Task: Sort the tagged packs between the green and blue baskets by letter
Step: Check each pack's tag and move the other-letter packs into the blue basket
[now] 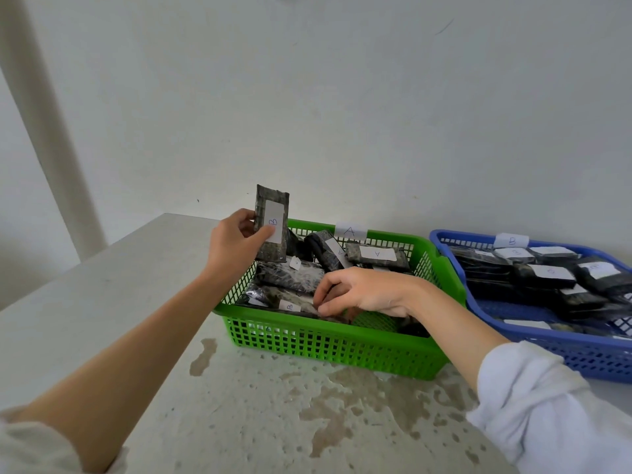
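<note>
- Left hand (236,242): raised over the left rear corner of the green basket (328,350). Thumb and fingers pinch a dark pack (270,249) held upright, and its white tag (274,222) reads "B".
- Right hand (362,292): lowered into the front part of the green basket. The fingers curl downward, with the fingertips (318,297) at the packs lying there. Whether they grip one cannot be told.
- Green basket: stands on the surface (239,422) and carries a paper label "A" (349,230) on its rear rim. It holds several dark packs, among them an "A" pack (376,254) at the rear and a "B" pack (273,301) lying near the front wall, just beside the right fingertips.
- Blue basket (581,357): stands just beside the green basket, on its right, with a label "B" (512,240) on the rear rim. It holds stacked packs (543,273), dark with white tags.
- Surface: pale, with brown stains in front of the green basket.
</note>
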`<state>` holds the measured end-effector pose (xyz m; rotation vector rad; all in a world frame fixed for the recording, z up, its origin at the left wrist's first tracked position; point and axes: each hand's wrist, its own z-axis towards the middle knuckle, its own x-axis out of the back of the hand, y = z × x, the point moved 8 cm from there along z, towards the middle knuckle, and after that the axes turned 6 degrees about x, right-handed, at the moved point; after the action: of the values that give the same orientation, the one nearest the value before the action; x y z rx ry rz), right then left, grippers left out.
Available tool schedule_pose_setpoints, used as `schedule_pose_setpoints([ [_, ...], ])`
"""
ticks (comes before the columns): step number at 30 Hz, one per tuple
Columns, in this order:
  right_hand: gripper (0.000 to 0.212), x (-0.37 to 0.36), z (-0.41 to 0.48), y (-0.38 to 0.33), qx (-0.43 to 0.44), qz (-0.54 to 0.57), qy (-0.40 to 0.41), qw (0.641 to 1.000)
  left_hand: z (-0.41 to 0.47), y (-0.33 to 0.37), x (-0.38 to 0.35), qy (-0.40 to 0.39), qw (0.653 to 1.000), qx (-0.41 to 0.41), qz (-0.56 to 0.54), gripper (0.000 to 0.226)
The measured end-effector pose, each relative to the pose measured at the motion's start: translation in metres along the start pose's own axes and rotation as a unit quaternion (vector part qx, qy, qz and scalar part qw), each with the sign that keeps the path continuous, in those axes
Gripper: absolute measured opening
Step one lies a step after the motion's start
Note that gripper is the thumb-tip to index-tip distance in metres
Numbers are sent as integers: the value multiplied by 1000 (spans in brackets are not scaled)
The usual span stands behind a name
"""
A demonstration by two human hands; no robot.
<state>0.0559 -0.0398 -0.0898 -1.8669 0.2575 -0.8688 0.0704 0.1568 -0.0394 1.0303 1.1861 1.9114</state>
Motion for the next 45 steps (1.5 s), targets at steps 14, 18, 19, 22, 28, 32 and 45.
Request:
schedule_pose_setpoints([
  [14, 11, 109, -79, 10, 32, 30, 213, 976, -17, 55, -52, 39, 994, -23, -104, 26],
  [18, 5, 184, -153, 41, 54, 114, 354, 927, -32, 88, -125, -27, 985, 0, -170, 32],
  [19, 5, 200, -173, 52, 48, 123, 387, 913, -37, 96, -145, -48, 983, 2, -177, 31],
  [22, 3, 238, -231, 86, 16, 119, 459, 880, -54, 115, -205, -96, 978, 17, -182, 25],
  [28, 8, 266, -286, 140, -68, 70, 479, 872, -73, 122, -290, -158, 971, 63, -169, 25],
  [32, 10, 264, -269, 156, -108, 0, 410, 906, -78, 110, -310, -158, 976, 68, -131, 23],
  [45, 24, 222, -190, 177, -179, -129, 160, 962, -81, 105, -310, -163, 977, 50, -131, 37],
])
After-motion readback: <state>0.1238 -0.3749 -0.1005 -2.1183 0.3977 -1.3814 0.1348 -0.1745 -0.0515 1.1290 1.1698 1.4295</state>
